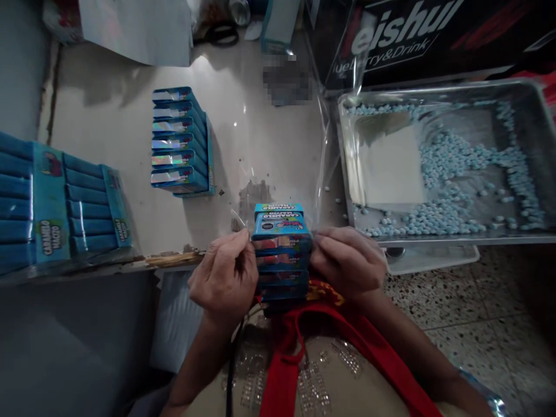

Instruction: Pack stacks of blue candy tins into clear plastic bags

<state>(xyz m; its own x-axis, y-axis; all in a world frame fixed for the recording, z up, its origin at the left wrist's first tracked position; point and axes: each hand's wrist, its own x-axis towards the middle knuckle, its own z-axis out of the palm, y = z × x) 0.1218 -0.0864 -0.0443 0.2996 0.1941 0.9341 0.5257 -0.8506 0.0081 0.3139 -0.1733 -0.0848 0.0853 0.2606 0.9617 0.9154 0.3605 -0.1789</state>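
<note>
A stack of small blue candy boxes (282, 260) marked CARAMELO sits upright against the table's front edge, close to my body. My left hand (226, 272) is closed in a pinch at the stack's left side. On the right side, my right hand (347, 260) pinches too, fingertips beside the upper boxes. Both hold thin clear plastic film (320, 185), which rises beyond the stack; its outline is hard to follow. Another row of blue boxes (180, 145), not in my hands, stands farther back on the left.
Wrapped packs of blue boxes (52, 202) lie at the far left. To the right, a metal tray (447, 238) holds pale blue candies and a flat cream-coloured piece (386, 168). A black carton (417, 40) and dark-handled scissors (222, 35) are at the back. The table's front edge (174, 259) is chipped.
</note>
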